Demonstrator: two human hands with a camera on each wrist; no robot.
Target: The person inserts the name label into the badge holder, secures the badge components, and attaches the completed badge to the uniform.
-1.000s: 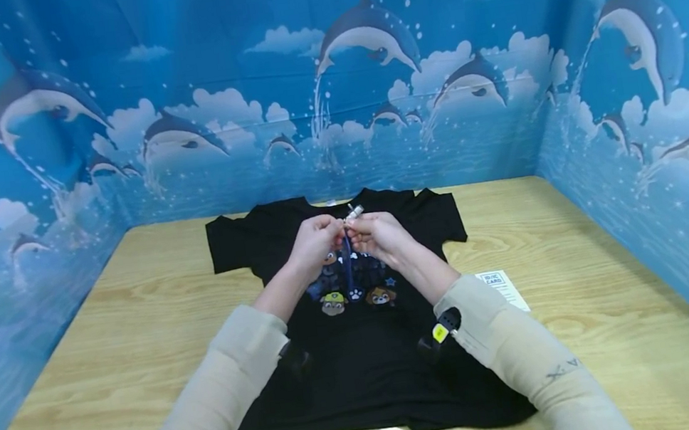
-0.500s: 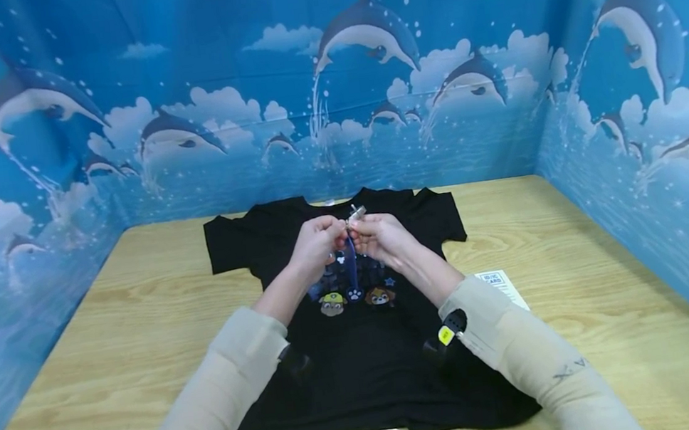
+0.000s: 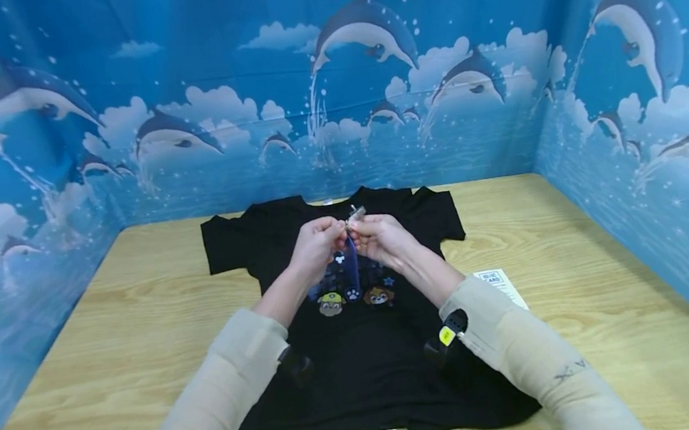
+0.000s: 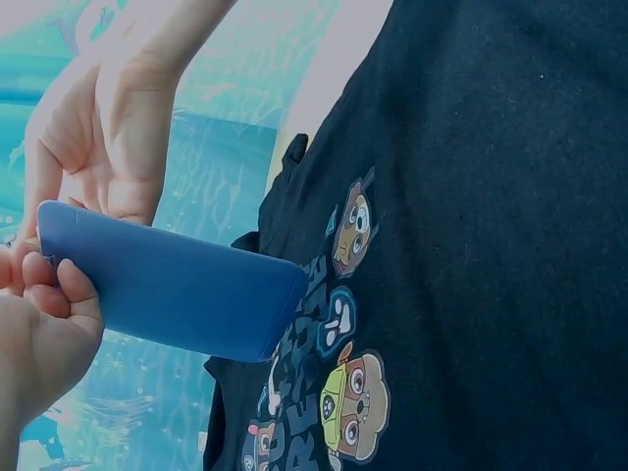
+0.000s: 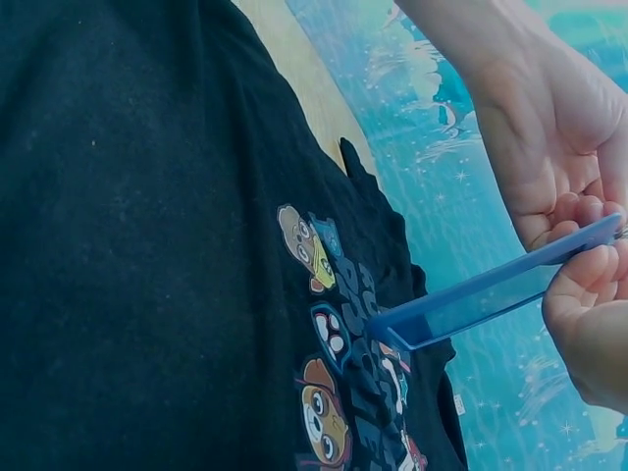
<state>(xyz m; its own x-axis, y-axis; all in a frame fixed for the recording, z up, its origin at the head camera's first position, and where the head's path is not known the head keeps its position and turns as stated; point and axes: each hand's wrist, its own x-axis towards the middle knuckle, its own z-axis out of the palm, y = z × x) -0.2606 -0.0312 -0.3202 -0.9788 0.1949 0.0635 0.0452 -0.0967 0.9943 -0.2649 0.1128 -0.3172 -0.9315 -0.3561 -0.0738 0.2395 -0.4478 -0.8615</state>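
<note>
Holder [image 4: 177,280] hangs over shirt [image 3: 372,384], top end pinched by left hand [image 3: 316,245] and right hand [image 3: 384,235], body at 6 o'clock from them; clip [image 3: 356,212] at 1 o'clock. Likely light, stiff, slippery plastic, corners crackable; best hold: long edges near top.

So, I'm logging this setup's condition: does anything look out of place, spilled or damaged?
Nothing spilled or damaged stands out. The black shirt lies spread out, its bottom hem slightly uneven rather than straight. The blue holder in the fingers looks whole where visible, and the white card on the table is partly hidden by the right sleeve.
</note>
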